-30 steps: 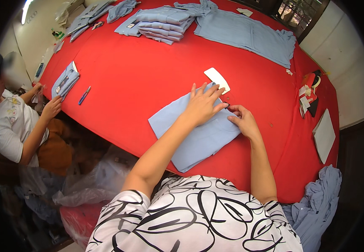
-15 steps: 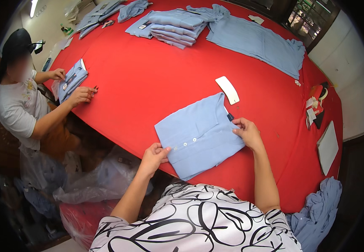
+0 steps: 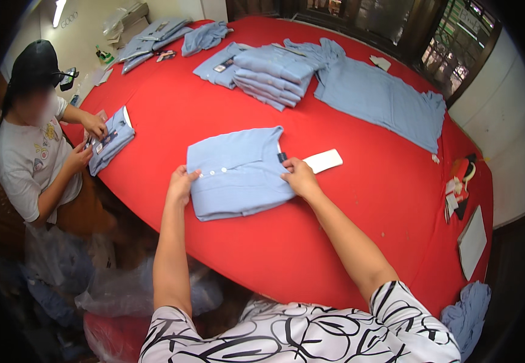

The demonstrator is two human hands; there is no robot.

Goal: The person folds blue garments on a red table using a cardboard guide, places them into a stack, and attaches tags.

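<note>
A light blue shirt (image 3: pixel 238 181), folded into a rectangle with several white buttons along its placket, is between my hands over the red table. My left hand (image 3: pixel 182 183) pinches its left edge near the buttons. At the collar end, beside the dark neck label (image 3: pixel 282 156), my right hand (image 3: pixel 300 177) grips the other edge. A white card strip (image 3: pixel 324 161) lies just beyond my right hand. Whether the shirt rests fully on the cloth or is slightly raised, I cannot tell.
Folded blue shirts (image 3: pixel 271 75) are stacked at the far side, beside a spread blue garment (image 3: pixel 377 94). At left a co-worker (image 3: pixel 38 139) handles another folded shirt (image 3: pixel 114 142). A white board (image 3: pixel 472 242) lies at the right edge of the red table (image 3: pixel 359 254). Plastic bags (image 3: pixel 117 290) are below.
Both my hands have moved the folded shirt away from me and to the left, turning it slightly. The co-worker's hands have come together over the other shirt.
</note>
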